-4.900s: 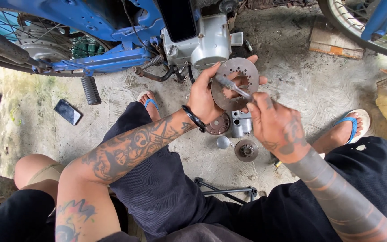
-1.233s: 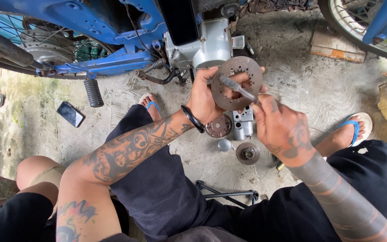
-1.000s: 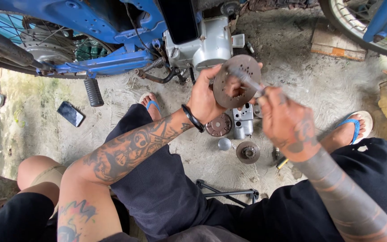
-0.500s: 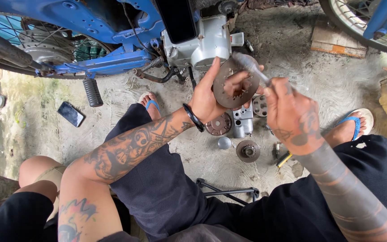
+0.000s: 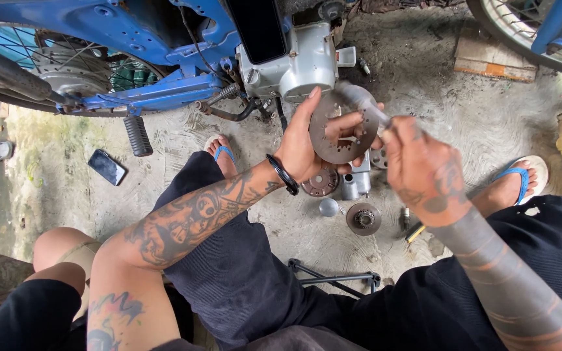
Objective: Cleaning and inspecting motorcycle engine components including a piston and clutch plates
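Note:
My left hand (image 5: 308, 146) grips a round, rusty metal plate (image 5: 339, 130) with small holes, held upright in front of the motorbike engine (image 5: 297, 58). My right hand (image 5: 421, 172) is closed around a grey metal tool (image 5: 362, 104), blurred by motion, whose tip lies against the plate's upper right edge. A black band sits on my left wrist. Below the hands, on the concrete, lie a round geared part (image 5: 363, 218), a brown disc-shaped part (image 5: 321, 184), a small domed cap (image 5: 328, 207) and a grey metal block (image 5: 356, 184).
A blue motorbike (image 5: 144, 45) stands across the top, its footpeg (image 5: 138, 135) sticking out. A dark phone (image 5: 107, 167) lies on the ground at left. A second wheel (image 5: 528, 32) is at top right, a black folding stand (image 5: 333, 278) near my knees, and blue sandals (image 5: 515, 174) on my feet.
My right hand has swung the tool from across the plate's face up toward its top right edge. The left hand has kept the plate in nearly the same place.

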